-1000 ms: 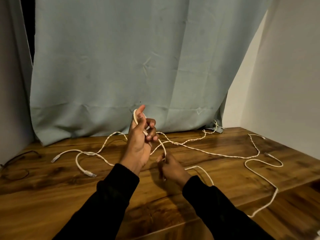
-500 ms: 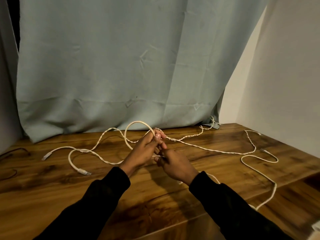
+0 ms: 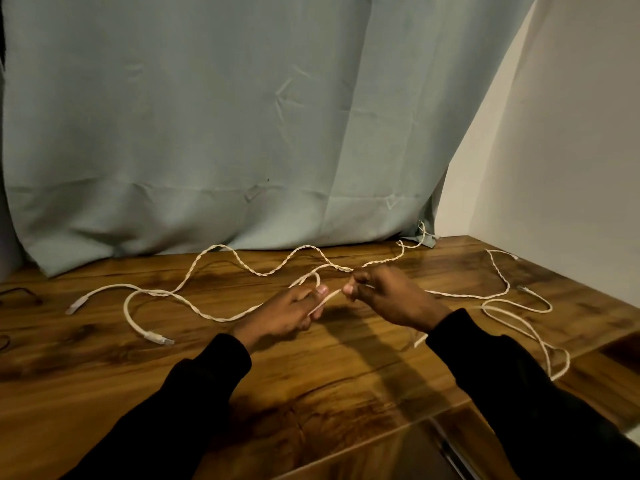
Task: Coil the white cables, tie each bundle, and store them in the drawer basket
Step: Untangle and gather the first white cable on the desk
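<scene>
A long white cable [image 3: 221, 318] lies in loose waves across the wooden table [image 3: 104, 368]. Its two plug ends [image 3: 157, 338] rest at the left. My left hand [image 3: 287, 311] pinches a short stretch of it between thumb and fingers, with a small loop rising just behind the fingers. My right hand [image 3: 391, 297] grips the same stretch a little to the right, so a taut piece spans between both hands. More white cable [image 3: 512, 313] curls over the right side of the table and hangs off its front edge.
A pale blue curtain [image 3: 225, 133] hangs behind the table. A white wall [image 3: 571, 150] closes the right side. A thin dark cord [image 3: 20, 292] lies at the far left edge. Below the table's front right edge a dark drawer opening [image 3: 433, 455] shows.
My left hand has dropped from a raised position to just above the table. The big loop it held has shrunk to a small one. Both hands moved apart, pulling the cable taut.
</scene>
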